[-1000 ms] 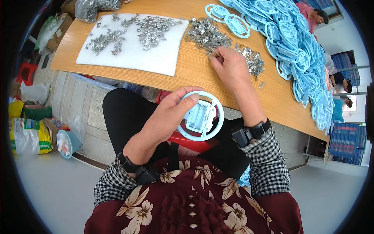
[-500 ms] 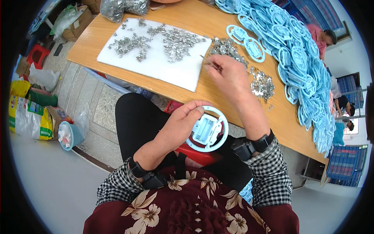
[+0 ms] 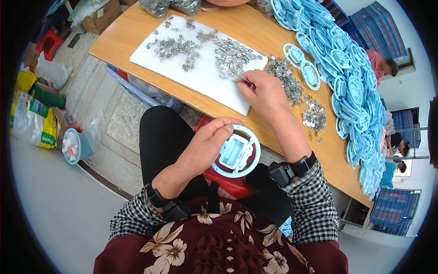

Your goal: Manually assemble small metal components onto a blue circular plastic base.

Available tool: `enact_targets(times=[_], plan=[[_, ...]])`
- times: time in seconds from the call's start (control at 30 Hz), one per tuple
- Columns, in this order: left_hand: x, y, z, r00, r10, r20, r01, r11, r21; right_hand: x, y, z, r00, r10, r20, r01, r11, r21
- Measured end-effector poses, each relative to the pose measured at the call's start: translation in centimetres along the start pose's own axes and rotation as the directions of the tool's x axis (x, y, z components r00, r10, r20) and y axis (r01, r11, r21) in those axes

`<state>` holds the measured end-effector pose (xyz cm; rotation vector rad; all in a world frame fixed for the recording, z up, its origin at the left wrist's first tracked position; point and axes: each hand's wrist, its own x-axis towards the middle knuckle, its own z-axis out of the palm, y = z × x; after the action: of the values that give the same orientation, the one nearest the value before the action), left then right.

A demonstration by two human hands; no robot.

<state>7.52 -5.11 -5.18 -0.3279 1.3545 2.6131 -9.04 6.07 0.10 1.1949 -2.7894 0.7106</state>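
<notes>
My left hand (image 3: 203, 144) is closed on the rim of a light blue round plastic part (image 3: 235, 153), holding it above my lap. The part is a ring with a rectangular battery-like compartment in its middle. Over the right edge of a white foam sheet (image 3: 182, 75), my right hand (image 3: 263, 93) pinches thin metal tweezers (image 3: 240, 78). Their tip points at a spread of small silvery metal pieces (image 3: 230, 57) on the sheet. Whether the tip grips a piece is too small to tell.
Heaps of metal pieces (image 3: 285, 77) and flat silvery pieces (image 3: 314, 115) lie on the wooden table (image 3: 182, 102). A large pile of blue parts (image 3: 351, 86) covers its right side. Filled plastic bags (image 3: 157, 7) stand at the back. Other people (image 3: 385, 67) are at the far right.
My right hand and the tweezers have shifted from the sheet's right edge onto the metal pieces. My left hand still holds the blue part. The whole view has turned slightly.
</notes>
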Motion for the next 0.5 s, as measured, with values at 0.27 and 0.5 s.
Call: enact_targets(times=[0.27,0.5], plan=[[-0.2,0.2,0.2,1.000,0.004,0.001,-0.004,1.000,0.031,-0.6,0.1,-0.2,0.997,0.076,0.019,-0.078,0.983,0.164],[-0.6,0.8,0.3,0.998,0.017,-0.060,-0.018,1.000,-0.015,0.0,0.4,-0.3,0.997,0.047,0.067,-0.054,0.993,0.108]])
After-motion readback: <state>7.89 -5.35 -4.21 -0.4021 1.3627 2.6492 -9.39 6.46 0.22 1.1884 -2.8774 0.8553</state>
